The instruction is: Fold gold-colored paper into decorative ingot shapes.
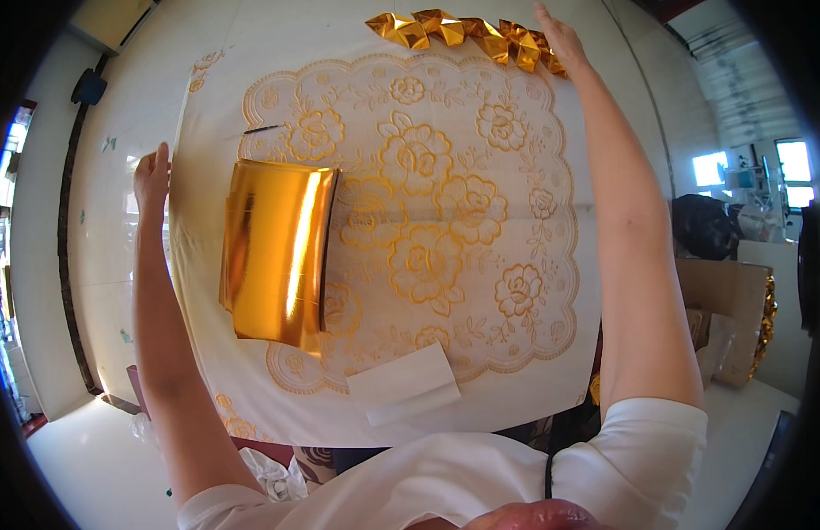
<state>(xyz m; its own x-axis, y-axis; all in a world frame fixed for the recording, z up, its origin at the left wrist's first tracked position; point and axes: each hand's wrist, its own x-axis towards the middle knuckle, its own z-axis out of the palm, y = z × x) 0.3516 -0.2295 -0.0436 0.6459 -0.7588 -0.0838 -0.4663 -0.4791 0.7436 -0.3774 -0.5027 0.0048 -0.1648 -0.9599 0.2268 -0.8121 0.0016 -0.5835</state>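
Note:
My right hand (pixel 562 40) is stretched to the far right of the table, beside a row of folded shiny gold paper pieces (pixel 489 40). Its fingers look extended and partly hidden, and its edge seems to touch the row's right end. At the table's left edge, my left hand (pixel 151 179) is raised with its fingers curled in and nothing visible in them. Between my arms, left of the middle, lies a stack of shiny gold foil sheets (pixel 277 252). A white folded paper (pixel 406 386) rests near the front edge.
A white tablecloth (pixel 481 331) with gold embroidered flowers covers the table. A thin dark stick-like item (pixel 261 129) lies beyond the foil stack. To the right stand a cardboard box (pixel 724 309) with gold pieces at its side and a black bag (pixel 706 225). Crumpled white material (pixel 277 477) is below the front left.

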